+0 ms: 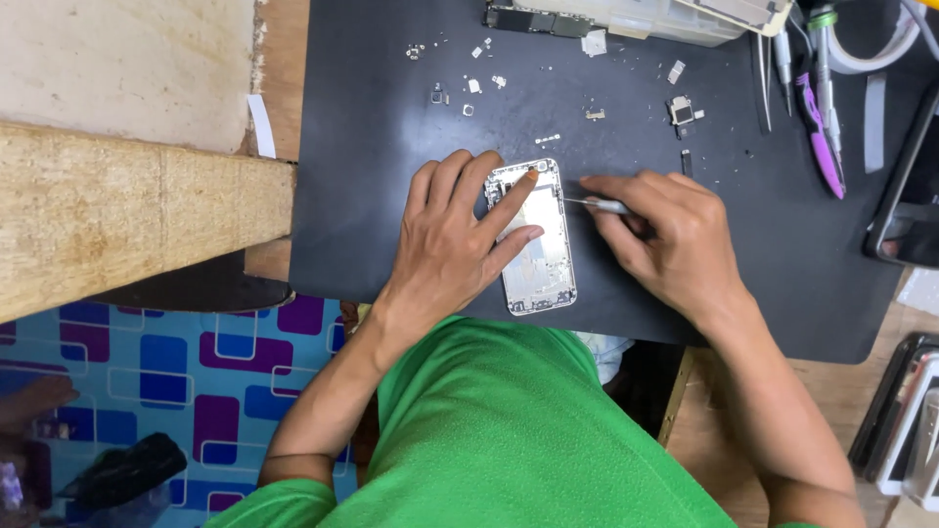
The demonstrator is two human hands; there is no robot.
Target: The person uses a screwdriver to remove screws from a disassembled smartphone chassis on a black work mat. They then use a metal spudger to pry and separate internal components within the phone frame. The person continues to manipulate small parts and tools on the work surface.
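Here, a black mat (391,196) covers the surface; a pale wooden bench edge (127,215) lies to the left of it, and a floor (147,362) patterned in blue and purple squares shows below.

Phone shell (533,240): silver, opened, lying flat near the mat's front edge, long axis running away from the person.

Left hand (455,240): laid over the shell's left side, fingers (509,210) spread apart and pressing on it, the forefinger tip at the top corner, the next finger across the middle. It holds nothing closed in its grasp.

Right hand (675,240): just right of the shell, fingers pinched together on a thin metal tool (597,204) whose tip touches the shell's upper right edge.

Small parts (469,88): screws, brackets and tiny plates scattered on the mat beyond the shell, well apart from both hands.

Clear plastic tray (665,20): at the mat's top edge; contents too small to tell.

Tweezers (763,64) and a purple-handled tool (820,137): at the top right.

Dark phone (905,196): at the right edge, partly out of view.

Green shirt (528,440): fills the lower middle.
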